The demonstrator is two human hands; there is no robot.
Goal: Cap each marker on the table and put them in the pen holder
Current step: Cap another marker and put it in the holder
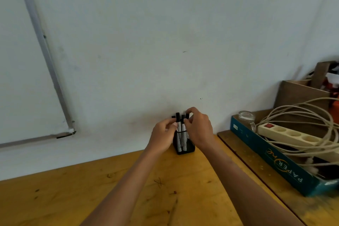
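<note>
A black mesh pen holder (pixel 183 143) stands on the wooden table (pixel 128 189) against the white wall. Several white markers with black caps (pixel 178 122) stand upright in it. My left hand (pixel 163 134) is at the holder's left side, its fingertips pinching a marker near the cap. On the right, my right hand (pixel 199 126) has its fingers curled over the tops of the markers and touches a capped one. No loose marker shows on the table.
A teal paper-box lid (pixel 271 163) at the right holds a beige power strip (pixel 286 133) with coiled cable and a glass jar (pixel 246 116). A brown cardboard box (pixel 300 97) stands behind it. A whiteboard (pixel 27 79) hangs on the left wall.
</note>
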